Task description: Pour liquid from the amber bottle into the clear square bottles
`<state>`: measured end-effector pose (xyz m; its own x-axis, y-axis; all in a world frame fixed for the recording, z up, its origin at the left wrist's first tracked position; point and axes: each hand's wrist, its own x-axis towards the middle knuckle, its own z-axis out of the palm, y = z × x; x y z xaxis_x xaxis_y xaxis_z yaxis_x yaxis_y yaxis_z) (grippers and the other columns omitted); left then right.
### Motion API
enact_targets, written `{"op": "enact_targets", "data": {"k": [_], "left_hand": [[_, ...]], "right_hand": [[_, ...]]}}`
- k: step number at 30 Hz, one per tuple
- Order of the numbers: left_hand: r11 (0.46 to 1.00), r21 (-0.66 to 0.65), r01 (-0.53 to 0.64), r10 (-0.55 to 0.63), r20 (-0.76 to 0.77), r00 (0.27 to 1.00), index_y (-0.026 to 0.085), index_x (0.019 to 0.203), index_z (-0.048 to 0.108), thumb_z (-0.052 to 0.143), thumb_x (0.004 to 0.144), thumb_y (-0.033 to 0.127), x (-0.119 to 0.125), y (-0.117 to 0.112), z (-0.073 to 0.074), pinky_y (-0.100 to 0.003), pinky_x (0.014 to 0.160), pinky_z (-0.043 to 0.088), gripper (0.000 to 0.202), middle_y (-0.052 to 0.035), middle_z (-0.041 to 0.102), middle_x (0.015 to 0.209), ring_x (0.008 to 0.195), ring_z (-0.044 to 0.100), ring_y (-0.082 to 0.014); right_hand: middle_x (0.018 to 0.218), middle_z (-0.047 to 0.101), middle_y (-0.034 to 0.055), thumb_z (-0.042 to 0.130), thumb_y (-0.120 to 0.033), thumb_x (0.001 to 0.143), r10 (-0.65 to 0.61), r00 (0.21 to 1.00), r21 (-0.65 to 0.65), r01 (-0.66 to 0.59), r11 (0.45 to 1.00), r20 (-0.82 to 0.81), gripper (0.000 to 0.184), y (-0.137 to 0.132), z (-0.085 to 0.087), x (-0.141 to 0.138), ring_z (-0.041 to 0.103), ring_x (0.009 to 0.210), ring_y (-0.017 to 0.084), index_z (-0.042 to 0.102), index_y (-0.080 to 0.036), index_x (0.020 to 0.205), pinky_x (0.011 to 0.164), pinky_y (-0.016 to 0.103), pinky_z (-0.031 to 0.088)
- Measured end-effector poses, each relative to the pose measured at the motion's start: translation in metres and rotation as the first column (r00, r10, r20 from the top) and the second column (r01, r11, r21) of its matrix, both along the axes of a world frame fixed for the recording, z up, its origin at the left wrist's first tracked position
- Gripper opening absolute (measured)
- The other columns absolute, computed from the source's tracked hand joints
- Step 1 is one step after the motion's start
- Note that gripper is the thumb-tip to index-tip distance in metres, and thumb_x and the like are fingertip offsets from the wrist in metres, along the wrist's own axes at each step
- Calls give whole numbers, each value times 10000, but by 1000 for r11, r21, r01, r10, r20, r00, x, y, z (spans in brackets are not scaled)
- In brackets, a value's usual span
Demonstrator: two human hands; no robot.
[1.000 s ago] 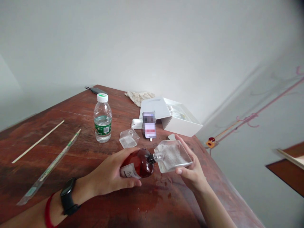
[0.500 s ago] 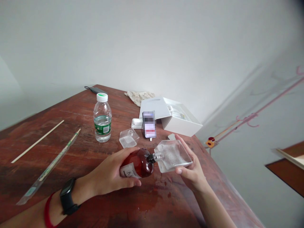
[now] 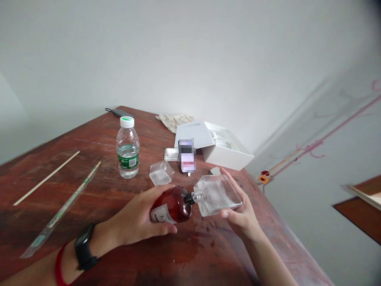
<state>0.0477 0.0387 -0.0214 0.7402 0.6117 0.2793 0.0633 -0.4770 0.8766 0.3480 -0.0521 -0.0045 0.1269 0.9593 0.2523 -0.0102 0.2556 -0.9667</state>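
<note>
Near the left edge of the dark red wooden bench (image 3: 95, 137) lie a thin pale wooden stick (image 3: 47, 178) and a narrow clear plastic sleeve (image 3: 61, 210), neither in hand. Next stands a clear plastic water bottle with a green label (image 3: 127, 147), upright, capped, part filled. The left hand (image 3: 138, 217) follows, with a clear hexagonal vessel (image 3: 159, 177) just beyond it, untouched; this hand's fingers are clamped around a reddish-brown bottle with a black threaded neck (image 3: 178, 202), tilted over the bench, its uncapped mouth pointing right. That mouth meets the narrow neck of a clear flat-sided bottle (image 3: 217, 192), also tilted, bubbles inside. The right hand (image 3: 243, 212), toward the right edge, has its fingers clamped on that bottle's base. Assessment: joining the mouths appears done; neither held bottle is set down or closed. Whether liquid is passing cannot be determined.
</note>
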Motion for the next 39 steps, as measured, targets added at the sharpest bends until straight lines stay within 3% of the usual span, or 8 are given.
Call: {"op": "enact_targets", "data": {"k": [6, 12, 19, 26, 31, 36, 39], "left_hand": [[1000, 31, -1, 1, -25, 1000, 249, 1546, 528, 897, 825, 586, 0, 2, 0, -546, 1170, 518, 877, -154, 644, 1537, 1355, 655, -397], [997, 82, 1, 2, -42, 999, 271, 1579, 476, 892, 833, 586, -2, 6, -7, -545, 1183, 504, 910, -149, 640, 1536, 1358, 650, -390], [999, 48, 0, 2, -39, 999, 261, 1556, 509, 884, 839, 604, -1, 3, -2, -523, 1182, 500, 879, -141, 653, 1518, 1335, 661, -382], [999, 43, 21, -19, -54, 998, 264, 1541, 497, 883, 855, 574, -1, 4, 0, -489, 1162, 510, 846, -130, 662, 1506, 1336, 661, -366], [1000, 10, 12, -11, -59, 998, 242, 1529, 510, 889, 844, 583, -1, 3, 0, -489, 1171, 494, 853, -144, 654, 1511, 1334, 655, -368], [1000, 3, 9, -8, -64, 998, 235, 1535, 503, 897, 841, 565, -1, 2, 1, -487, 1170, 488, 864, -144, 647, 1514, 1344, 643, -369], [1000, 7, 13, -12, -52, 999, 241, 1532, 505, 891, 853, 555, 0, 1, 3, -472, 1166, 489, 842, -134, 654, 1502, 1334, 649, -362]], "right_hand": [[1333, 763, 81, 1003, -508, 637, -23, 999, -3, 23, 1000, 30, 1043, 0, -1, 1, 750, 1129, 319, 571, -308, 1564, 937, 403, 617], [1275, 780, 57, 996, -495, 665, -6, 999, 17, 5, 1000, 49, 1012, 1, 0, 2, 757, 1021, 289, 566, -336, 1568, 850, 372, 620], [1239, 797, 36, 1025, -425, 636, -11, 999, 36, 10, 999, 35, 991, 0, 8, -5, 748, 907, 233, 607, -365, 1532, 717, 294, 608], [1209, 817, 35, 1022, -385, 643, 9, 999, 53, -11, 999, 33, 977, 0, 13, -9, 765, 982, 233, 613, -364, 1530, 819, 300, 627], [1205, 820, 30, 1029, -414, 623, -33, 997, 87, 27, 996, 66, 954, 2, 17, -10, 774, 961, 251, 648, -361, 1496, 788, 326, 640], [1303, 785, 81, 1031, -391, 630, 2, 1000, 91, -5, 996, 30, 1010, 3, 19, -13, 781, 1085, 310, 562, -359, 1523, 827, 375, 648], [1297, 777, 81, 1036, -339, 624, 28, 999, 112, -24, 993, -32, 943, 4, 16, -15, 795, 1057, 305, 536, -382, 1423, 757, 351, 648]]}}
